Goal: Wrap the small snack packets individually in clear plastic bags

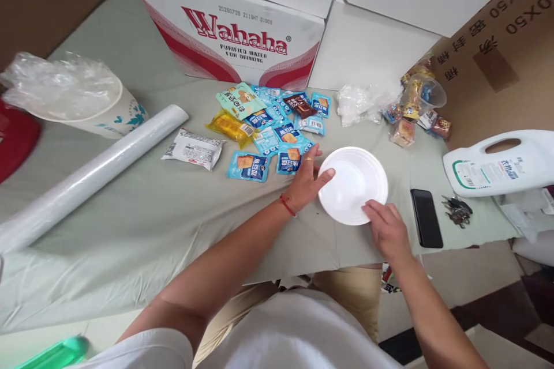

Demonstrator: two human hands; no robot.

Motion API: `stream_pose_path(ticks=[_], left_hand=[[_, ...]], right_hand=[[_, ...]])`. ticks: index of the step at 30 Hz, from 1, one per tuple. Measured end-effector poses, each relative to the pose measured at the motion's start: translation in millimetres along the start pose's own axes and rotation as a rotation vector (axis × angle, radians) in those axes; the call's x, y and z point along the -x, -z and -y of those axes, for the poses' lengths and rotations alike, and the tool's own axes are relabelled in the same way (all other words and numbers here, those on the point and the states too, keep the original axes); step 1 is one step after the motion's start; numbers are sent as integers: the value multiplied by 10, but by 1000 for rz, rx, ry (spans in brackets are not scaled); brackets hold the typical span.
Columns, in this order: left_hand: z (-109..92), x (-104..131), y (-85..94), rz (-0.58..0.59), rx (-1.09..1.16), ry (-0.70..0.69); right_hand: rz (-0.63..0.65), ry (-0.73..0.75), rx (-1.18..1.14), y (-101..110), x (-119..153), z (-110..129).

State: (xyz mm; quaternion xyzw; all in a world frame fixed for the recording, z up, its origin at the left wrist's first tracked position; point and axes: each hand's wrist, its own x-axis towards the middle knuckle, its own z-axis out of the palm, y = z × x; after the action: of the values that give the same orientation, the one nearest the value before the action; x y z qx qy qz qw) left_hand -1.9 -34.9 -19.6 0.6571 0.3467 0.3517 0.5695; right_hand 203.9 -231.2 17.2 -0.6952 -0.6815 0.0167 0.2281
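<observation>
A round white plastic bowl (348, 181) is in front of me near the table's front edge, its inside bare. My left hand (306, 180) grips its left rim, thumb over the edge and fingers outside. On the right, my right hand (386, 228) pinches the lower right rim between thumb and fingers. Just beyond my left hand lies a heap of small blue snack packets (288, 158). Among them are a green packet (239, 100), a yellow packet (232, 127) and a brown cocoa packet (302, 105). A white packet (194, 149) lies to their left.
A roll of plastic film (99, 170) and a paper bucket stuffed with clear plastic (104, 124) are at left. A Wahaha carton (242, 40) stands behind. To the right are wrapped snacks (403, 132), a phone (427, 218), keys (457, 211) and a white detergent bottle (506, 162).
</observation>
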Motion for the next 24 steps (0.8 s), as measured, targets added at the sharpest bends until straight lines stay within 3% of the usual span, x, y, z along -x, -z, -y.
stream_pose_path(ticks=[2,4,7,8,12,16,19,24], left_hand=[[45,-34,6,-30,-107,-9],[78,-64,14,-35,-162,-12],[82,-79,21,-36,-171,-32],[75,-77,20,-35,-162,-35],[40,-59,6,-8,-114,-16],[19,-44,11,39,-106,-9],[0,-36,25,65,-93,-9],[-26,-31,40,89,-80,-29]], right_hand=[[18,13,-101,-28,5,131],[-94,-73,-155,65,-86,93],[-426,-381,-27,259,-442,-264],[-475,-469,82,292,-617,-433],[-237,-479,386,173,-1441,-1047],[-95,-488,446,-103,-2098,-1377],[-5,-525,423,-177,-2312,-1603],[-26,-480,395,-39,-2256,-2094]])
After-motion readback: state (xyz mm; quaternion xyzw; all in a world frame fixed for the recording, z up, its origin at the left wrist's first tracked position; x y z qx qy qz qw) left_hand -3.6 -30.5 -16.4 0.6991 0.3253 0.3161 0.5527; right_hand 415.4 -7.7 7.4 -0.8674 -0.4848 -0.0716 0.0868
